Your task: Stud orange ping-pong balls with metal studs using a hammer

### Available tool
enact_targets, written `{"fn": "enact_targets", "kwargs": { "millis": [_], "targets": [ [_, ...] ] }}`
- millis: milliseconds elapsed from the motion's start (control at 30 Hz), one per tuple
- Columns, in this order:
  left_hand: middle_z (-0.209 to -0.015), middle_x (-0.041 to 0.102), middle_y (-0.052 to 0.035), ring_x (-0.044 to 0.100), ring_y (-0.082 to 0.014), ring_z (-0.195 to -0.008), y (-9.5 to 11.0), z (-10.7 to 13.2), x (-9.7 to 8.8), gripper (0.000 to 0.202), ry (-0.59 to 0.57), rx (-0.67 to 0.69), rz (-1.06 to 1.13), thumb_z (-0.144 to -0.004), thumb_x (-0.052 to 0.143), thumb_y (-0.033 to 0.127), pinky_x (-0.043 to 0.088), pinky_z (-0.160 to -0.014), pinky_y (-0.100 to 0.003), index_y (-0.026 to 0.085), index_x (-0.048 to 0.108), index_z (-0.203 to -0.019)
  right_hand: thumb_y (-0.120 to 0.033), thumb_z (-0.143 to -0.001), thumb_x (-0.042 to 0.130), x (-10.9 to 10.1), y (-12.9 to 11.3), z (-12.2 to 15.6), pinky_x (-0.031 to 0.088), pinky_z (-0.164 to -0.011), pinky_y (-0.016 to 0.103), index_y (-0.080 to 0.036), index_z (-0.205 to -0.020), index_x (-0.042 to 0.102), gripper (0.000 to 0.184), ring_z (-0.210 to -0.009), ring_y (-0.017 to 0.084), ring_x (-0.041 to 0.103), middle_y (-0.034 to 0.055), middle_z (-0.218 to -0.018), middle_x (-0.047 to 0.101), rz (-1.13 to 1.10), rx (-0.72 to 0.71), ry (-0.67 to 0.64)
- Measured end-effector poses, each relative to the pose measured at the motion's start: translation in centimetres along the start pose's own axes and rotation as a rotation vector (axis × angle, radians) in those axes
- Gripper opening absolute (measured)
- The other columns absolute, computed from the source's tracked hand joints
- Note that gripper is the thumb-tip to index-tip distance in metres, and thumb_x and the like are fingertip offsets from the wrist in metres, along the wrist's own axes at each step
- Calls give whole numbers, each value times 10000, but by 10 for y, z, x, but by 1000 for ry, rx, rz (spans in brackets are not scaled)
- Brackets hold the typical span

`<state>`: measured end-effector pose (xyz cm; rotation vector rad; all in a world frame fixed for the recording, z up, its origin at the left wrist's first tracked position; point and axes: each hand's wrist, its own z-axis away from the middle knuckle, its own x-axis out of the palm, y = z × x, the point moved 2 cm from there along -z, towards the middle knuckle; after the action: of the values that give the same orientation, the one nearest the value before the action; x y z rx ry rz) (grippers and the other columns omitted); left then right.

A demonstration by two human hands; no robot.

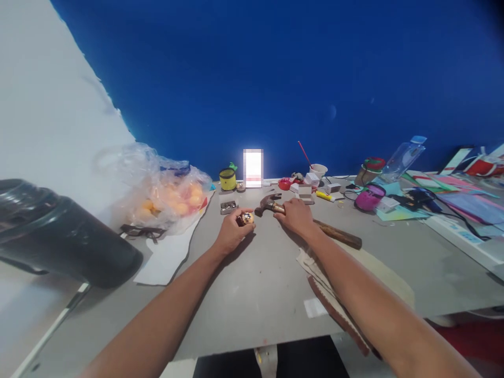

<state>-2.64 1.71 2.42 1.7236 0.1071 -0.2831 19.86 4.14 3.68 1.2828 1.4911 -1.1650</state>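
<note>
Currently, my left hand pinches a small round thing on the table, and my right hand is closed around the hammer just beside it. The hammer lies flat and the round thing looks whole, so I judge nothing is struck yet.

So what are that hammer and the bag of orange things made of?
Hammer head: dark, dull metal, probably steel, worn-looking. Its handle: brown with a slight sheen, likely varnished wood. Bag: thin clear plastic, crinkled and glossy, contents showing through.
</note>
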Motion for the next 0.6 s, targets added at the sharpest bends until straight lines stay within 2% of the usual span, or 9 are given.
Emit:
{"fn": "enact_targets", "kwargs": {
  "millis": [167,300,433,533,600],
  "targets": [
    [-827,695,-12,630,-159,-720,-4,-3,-2,517,97,15,-30,-671,761,337,558,-678,-305,152,696,-1150,-403,-987,642,-1,-8,3,447,-848,373,-103,-1122,721,338,-1082,322,658,204,-1127,724,8,-20,3],
    [-808,705,-26,642,-174,-706,-6,-6,-7,464,162,-33,-13,-663,746,318,555,-647,-314,158,716,-1098,-364,-990,646,-18,-13,7,410,-790,349,-165,-1220,660,305,-925,285,682,137,-1014,756,-93,30,144],
    [-717,673,-5,595,-158,-623,-6,-8,-9,444,167,-58,-11,-654,734,312,497,-581,-293,154,748,-1068,-355,-1023,578,-26,-23,16,389,-802,349,-177,-1281,660,324,-963,287,652,148,-1061,748,-141,-144,360],
    [-661,628,13,547,-140,-585,-5,-8,-10,350,140,-37,-9,-666,724,321,449,-557,-281,157,773,-970,-374,-1048,534,-25,-33,23,374,-801,353,-187,-1285,691,341,-939,280,632,135,-992,739,-120,-269,379],
    [-651,618,15,534,-136,-580,-5,-7,-10,325,131,-38,-4,-668,727,323,437,-555,-280,157,778,-943,-398,-1058,515,-26,-35,25,366,-805,354,-196,-1274,708,353,-931,278,623,125,-953,730,-100,-279,378]
  ]
}}
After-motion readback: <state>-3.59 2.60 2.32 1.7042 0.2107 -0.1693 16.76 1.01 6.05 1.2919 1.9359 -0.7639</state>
